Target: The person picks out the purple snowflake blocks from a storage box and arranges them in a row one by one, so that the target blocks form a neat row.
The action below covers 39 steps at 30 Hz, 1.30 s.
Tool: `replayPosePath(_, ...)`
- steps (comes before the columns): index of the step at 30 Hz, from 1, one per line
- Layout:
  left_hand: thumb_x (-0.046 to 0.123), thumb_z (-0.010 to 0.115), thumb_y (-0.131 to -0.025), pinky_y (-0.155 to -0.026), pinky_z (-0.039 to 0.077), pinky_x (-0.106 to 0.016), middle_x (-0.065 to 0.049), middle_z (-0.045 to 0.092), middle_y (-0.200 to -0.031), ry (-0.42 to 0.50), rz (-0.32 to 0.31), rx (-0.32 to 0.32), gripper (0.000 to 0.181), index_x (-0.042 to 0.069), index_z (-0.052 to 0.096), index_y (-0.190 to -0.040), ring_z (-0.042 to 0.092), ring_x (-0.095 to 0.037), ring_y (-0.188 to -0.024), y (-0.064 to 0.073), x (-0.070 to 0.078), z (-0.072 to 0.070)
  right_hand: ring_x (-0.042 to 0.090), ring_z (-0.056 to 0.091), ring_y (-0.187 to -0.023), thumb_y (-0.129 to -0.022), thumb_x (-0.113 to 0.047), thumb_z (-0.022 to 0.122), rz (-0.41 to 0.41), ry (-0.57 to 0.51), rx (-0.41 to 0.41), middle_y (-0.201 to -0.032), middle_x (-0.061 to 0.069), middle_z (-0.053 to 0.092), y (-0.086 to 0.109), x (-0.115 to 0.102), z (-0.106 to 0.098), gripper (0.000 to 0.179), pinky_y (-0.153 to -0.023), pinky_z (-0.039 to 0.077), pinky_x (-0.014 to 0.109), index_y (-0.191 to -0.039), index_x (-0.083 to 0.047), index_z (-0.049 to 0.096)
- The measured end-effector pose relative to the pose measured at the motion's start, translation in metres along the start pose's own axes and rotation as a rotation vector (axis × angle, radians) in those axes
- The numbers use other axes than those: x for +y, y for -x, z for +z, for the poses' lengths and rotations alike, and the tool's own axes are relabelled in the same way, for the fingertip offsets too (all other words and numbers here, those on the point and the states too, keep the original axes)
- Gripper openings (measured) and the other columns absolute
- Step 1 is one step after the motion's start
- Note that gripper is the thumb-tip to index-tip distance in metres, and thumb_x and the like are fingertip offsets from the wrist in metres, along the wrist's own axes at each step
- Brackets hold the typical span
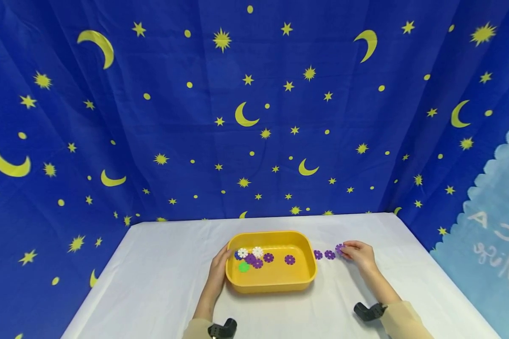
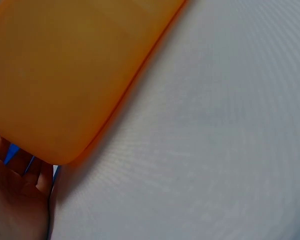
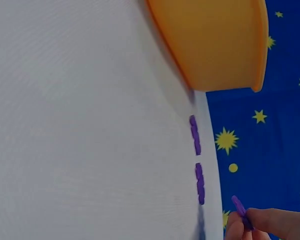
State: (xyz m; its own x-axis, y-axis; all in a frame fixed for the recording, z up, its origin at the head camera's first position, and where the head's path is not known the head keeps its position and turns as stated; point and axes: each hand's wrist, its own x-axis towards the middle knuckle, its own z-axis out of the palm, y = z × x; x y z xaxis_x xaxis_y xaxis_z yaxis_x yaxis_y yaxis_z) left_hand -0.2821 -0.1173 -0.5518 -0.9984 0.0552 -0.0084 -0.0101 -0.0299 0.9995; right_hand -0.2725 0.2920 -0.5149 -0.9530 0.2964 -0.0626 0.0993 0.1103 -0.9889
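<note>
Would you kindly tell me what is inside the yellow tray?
The yellow tray holds two white pieces, a green piece, several purple pieces and a blue piece, partly covered. Anything beneath the overlapping pieces cannot be seen.

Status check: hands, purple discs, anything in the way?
Right hand pinching purple disc. Left hand against yellow tray. Two more purple discs on table right of tray; nothing visibly in the way.

A curtained-off booth, though whether in a home or a studio cannot be told: blue moon-and-star curtains (image 1: 174, 117) hang behind the white-covered table (image 1: 161, 282) and along its sides, with a lettered, scalloped pale-blue panel (image 1: 492, 197) to its right
</note>
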Motion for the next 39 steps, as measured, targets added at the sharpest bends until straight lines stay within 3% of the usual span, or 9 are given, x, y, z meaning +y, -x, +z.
replayPosePath(15,0.038,0.043,-0.099,-0.121,0.018,-0.05,-0.014,0.032,-0.154,0.008,-0.001,0.0,0.058,0.005,0.034,-0.146,0.024,-0.034,-0.145,0.002,0.0,0.002,-0.001,0.061,-0.057,-0.083,0.005,0.064,0.007,0.149,0.018,-0.063,-0.012,0.064,-0.002,0.011,-0.001,0.033,-0.055,0.054,0.013,-0.108,0.023,0.055)
replayPosePath(27,0.037,0.044,-0.099,-0.121,0.017,-0.049,-0.015,0.035,-0.153,0.008,0.047,0.014,0.057,0.003,0.037,-0.145,0.025,-0.034,-0.145,-0.002,-0.003,0.0,-0.004,0.053,-0.055,-0.077,0.001,0.069,-0.102,0.381,0.096,-0.066,0.002,0.069,-0.006,0.014,0.002,0.028,-0.052,0.048,0.01,-0.098,0.018,0.063)
replayPosePath(39,0.035,0.044,-0.099,-0.121,0.017,-0.05,-0.015,0.033,-0.153,0.027,0.033,0.008,0.056,0.004,0.036,-0.145,0.024,-0.034,-0.145,0.0,-0.002,0.0,0.001,0.055,-0.057,-0.081,0.0,0.066,-0.089,0.369,0.089,-0.07,0.005,0.069,-0.004,0.013,0.002,0.027,-0.051,0.049,0.013,-0.101,0.018,0.061)
